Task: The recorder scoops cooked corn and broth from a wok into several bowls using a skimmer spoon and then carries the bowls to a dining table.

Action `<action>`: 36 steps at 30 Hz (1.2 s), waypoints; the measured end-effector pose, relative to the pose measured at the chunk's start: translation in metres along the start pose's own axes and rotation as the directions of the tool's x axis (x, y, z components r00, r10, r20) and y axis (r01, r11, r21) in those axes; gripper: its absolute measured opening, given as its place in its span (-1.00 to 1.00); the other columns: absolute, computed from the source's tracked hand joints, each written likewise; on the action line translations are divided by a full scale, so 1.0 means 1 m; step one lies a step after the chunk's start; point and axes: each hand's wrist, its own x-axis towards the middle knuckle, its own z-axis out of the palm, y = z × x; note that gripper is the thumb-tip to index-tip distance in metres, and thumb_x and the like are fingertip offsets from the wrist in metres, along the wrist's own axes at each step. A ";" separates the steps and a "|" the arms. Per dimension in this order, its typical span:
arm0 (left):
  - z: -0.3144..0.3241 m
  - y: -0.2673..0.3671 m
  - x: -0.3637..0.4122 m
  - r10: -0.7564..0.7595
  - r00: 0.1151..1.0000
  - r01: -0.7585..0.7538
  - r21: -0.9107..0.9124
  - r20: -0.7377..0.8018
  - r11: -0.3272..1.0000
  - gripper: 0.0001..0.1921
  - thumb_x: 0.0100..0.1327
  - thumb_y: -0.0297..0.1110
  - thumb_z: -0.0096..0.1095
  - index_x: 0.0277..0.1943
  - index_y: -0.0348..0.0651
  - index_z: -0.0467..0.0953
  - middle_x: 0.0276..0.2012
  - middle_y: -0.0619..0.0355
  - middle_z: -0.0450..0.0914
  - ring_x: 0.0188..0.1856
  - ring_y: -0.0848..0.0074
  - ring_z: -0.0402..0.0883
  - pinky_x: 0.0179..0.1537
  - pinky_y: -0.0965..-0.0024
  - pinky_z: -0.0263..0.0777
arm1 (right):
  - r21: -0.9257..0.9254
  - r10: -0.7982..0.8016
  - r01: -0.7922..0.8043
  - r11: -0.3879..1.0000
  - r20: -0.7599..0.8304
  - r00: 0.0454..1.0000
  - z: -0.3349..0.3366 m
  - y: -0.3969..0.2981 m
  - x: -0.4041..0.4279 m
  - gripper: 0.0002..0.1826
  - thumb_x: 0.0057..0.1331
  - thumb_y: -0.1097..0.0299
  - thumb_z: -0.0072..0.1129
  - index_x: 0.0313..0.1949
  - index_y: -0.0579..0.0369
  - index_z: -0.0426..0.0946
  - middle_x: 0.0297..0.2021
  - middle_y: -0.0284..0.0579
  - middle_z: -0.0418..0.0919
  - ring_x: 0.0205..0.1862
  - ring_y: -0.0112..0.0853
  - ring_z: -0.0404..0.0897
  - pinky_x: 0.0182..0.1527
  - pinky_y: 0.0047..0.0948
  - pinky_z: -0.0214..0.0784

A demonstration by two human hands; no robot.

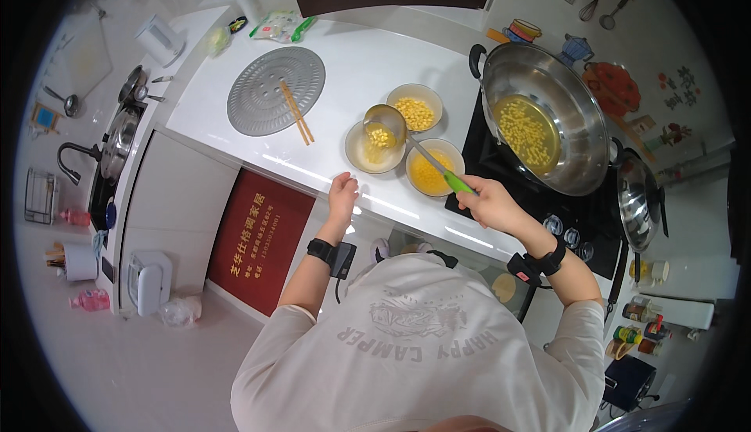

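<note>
My right hand point(489, 202) grips the green handle of a metal ladle point(441, 168). Corn kernels and yellowish liquid are in the ladle's bowl, tipped over a pale bowl point(354, 159) that also has yellowish liquid in it. Beside this stand a second bowl point(437, 98) with corn kernels and a third bowl point(413, 184) with kernels in yellow liquid, under the ladle's handle. At the counter's front edge my left hand point(342, 192) holds nothing, its fingers loosely bent. To the right, a large steel wok point(578, 138) holds kernels in yellow liquid.
The wok sits on a black gas stove point(480, 138), next to a lidded pan point(636, 203). Wooden chopsticks point(296, 112) lie across a grey perforated plate point(252, 91) on the white counter point(352, 50). Behind are plastic packaging point(281, 26) and a window frame point(387, 6). Left is a sink tap point(73, 162).
</note>
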 end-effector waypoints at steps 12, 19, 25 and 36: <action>-0.001 -0.010 0.021 0.136 0.987 -0.114 0.226 -0.085 0.967 -0.63 0.17 -0.50 0.13 0.07 -0.27 0.43 -0.09 0.06 0.53 -0.05 0.44 0.50 0.01 0.43 0.37 | -0.323 -0.636 0.573 0.753 -0.135 0.760 -0.008 0.032 -0.030 -0.56 0.28 0.43 0.06 0.14 0.27 0.36 -0.36 0.05 0.55 -0.51 -0.24 0.51 -0.43 -0.31 0.39; -0.013 -0.019 0.033 0.125 0.991 -0.115 0.196 -0.042 0.974 -0.67 0.22 -0.49 0.09 0.06 -0.31 0.44 -0.11 0.08 0.55 -0.06 0.46 0.51 0.00 0.47 0.36 | 0.801 0.075 0.014 0.598 -0.074 0.994 -0.077 0.012 -0.112 -0.56 0.31 0.38 -0.05 0.16 0.27 0.33 -0.41 -0.14 0.52 -0.70 -0.67 0.24 -0.74 -0.72 0.00; -0.007 -0.010 0.023 0.141 0.990 -0.132 0.339 0.000 0.931 -0.70 0.22 -0.50 0.07 0.02 -0.32 0.45 -0.13 0.10 0.55 -0.07 0.48 0.51 -0.01 0.49 0.35 | 0.380 0.163 0.055 0.923 -0.517 0.841 -0.124 0.037 -0.155 -0.58 0.31 0.37 -0.03 0.13 0.24 0.40 -0.47 -0.23 0.52 -0.69 -0.65 0.30 -0.73 -0.69 0.06; -0.015 -0.011 0.034 0.070 0.997 -0.070 0.319 0.012 0.945 -0.78 0.25 -0.46 0.11 -0.06 -0.29 0.50 -0.23 0.20 0.56 -0.22 0.59 0.49 -0.15 0.54 0.37 | -0.416 -0.067 -0.338 0.844 -0.708 0.703 -0.173 0.100 -0.097 -0.64 0.23 0.36 0.05 -0.02 0.30 0.46 -0.41 0.26 0.55 -0.29 0.06 0.56 -0.17 -0.19 0.39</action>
